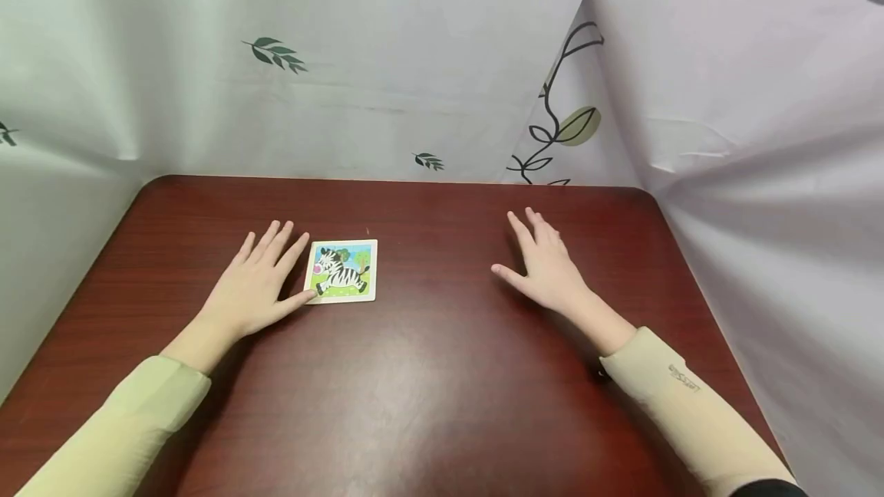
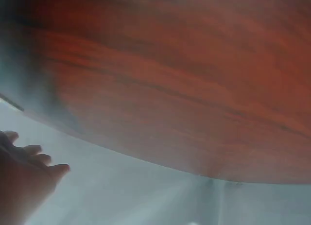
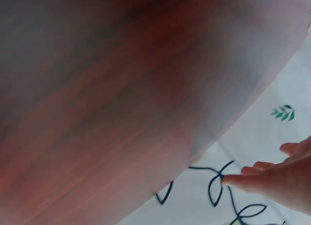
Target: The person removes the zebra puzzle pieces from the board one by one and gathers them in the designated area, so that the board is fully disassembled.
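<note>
A square zebra picture puzzle (image 1: pixel 341 271) with a pale border lies flat on the dark red wooden table (image 1: pixel 414 374), left of the middle. Just to its left is my left hand (image 1: pixel 250 286), fingers spread, with the thumb tip at the puzzle's lower left corner. Well to the right, my right hand (image 1: pixel 550 271) is stretched out over the table with straight fingers and holds nothing. In the left wrist view, part of the left hand (image 2: pixel 29 176) shows at the lower left. The right wrist view catches the right hand's fingers (image 3: pixel 272 179) at the lower right.
A white curtain (image 1: pixel 387 60) with leaf prints hangs behind the table's far edge. More pale cloth (image 1: pixel 773 136) hangs along the right side. Both forearms, in light sleeves (image 1: pixel 691 405), reach in from the near corners.
</note>
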